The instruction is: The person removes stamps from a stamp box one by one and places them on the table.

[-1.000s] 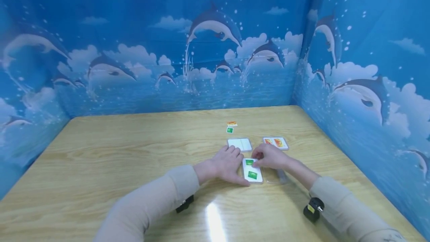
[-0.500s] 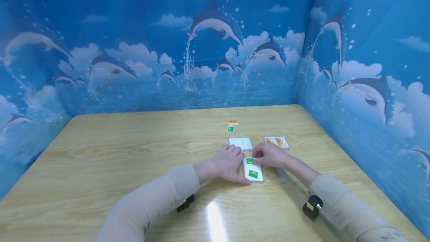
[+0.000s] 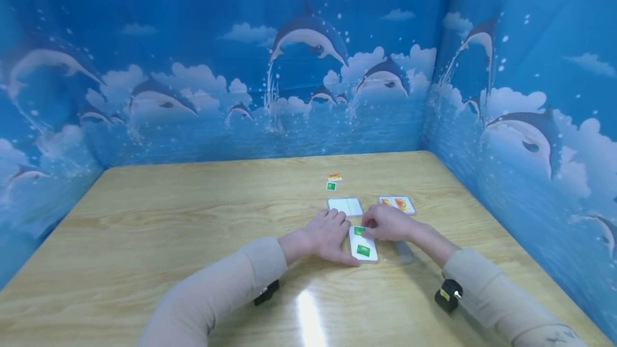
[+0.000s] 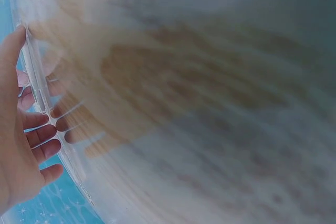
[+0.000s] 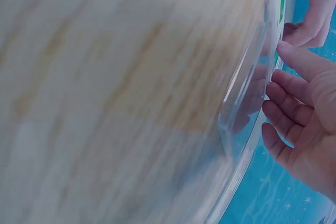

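A white card in a clear case (image 3: 355, 242) lies on the table, showing two green pictures one above the other. Flat along its left side rests my left hand (image 3: 328, 237), thumb tip at the near corner and fingers stretched toward the far end. My right hand (image 3: 389, 224) reaches in from the other side, with thumb and forefinger pinching at the upper small green picture card (image 3: 358, 231) and partly covering it. In the right wrist view the thumb and forefinger tips of my right hand (image 5: 307, 103) meet the case edge close together.
A transparent plastic lid (image 3: 399, 253) lies right of the card, beneath my right wrist. Farther back are a blank white cased card (image 3: 344, 206) and a cased card with orange pictures (image 3: 404, 205). Beyond them lie a small green card (image 3: 331, 186) and a small orange card (image 3: 335, 177).
Both hands stay in nearly the same place at the card, with only slight movement of the right fingers. The head view shifts a little; the other cards lie as before.
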A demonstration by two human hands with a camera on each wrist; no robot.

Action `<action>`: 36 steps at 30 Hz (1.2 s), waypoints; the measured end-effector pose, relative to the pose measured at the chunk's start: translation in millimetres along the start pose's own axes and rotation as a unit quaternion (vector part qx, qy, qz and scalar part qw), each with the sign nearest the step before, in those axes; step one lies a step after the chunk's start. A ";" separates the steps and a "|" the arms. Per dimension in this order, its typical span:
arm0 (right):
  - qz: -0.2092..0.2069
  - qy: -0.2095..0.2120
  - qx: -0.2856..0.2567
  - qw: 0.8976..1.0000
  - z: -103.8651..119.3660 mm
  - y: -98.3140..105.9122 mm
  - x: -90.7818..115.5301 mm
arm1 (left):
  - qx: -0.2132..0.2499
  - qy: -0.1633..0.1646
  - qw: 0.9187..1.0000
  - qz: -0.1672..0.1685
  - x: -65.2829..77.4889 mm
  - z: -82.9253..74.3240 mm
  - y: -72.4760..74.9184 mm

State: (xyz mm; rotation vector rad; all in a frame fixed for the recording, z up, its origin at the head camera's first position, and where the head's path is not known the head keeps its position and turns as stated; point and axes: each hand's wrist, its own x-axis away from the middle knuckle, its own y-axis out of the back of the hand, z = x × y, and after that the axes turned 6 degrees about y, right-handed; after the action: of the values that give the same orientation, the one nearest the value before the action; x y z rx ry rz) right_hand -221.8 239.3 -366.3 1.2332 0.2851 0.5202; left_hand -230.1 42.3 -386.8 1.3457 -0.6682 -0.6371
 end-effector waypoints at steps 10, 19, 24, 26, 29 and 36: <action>-0.007 0.023 0.007 1.000 -2.0 0.7 0.1 | -0.001 -0.002 1.000 -0.003 0.9 0.1 1.5; -0.025 0.031 0.007 0.999 -3.4 -1.4 -0.6 | -0.003 -0.002 1.000 0.001 2.0 -0.4 3.6; -0.048 0.053 0.011 0.997 -5.4 -2.7 -0.1 | -0.001 -0.003 1.000 0.002 1.9 -0.4 3.9; -0.047 0.047 -0.005 0.998 -6.0 -2.2 0.5 | -0.002 -0.004 1.000 0.003 2.2 -0.5 4.3; -0.038 0.027 -0.046 0.998 -6.8 0.8 1.8 | -0.003 -0.004 1.000 0.003 2.3 -0.5 4.1; -0.053 -0.006 -0.109 0.993 -10.5 13.8 5.3 | -0.004 -0.001 1.000 0.005 2.3 -0.7 4.4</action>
State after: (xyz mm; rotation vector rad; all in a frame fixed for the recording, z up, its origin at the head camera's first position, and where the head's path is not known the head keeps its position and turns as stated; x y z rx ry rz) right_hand -225.4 253.9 -356.3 1.0039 0.2744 0.4393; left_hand -228.0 41.5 -382.4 1.3331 -0.6736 -0.6332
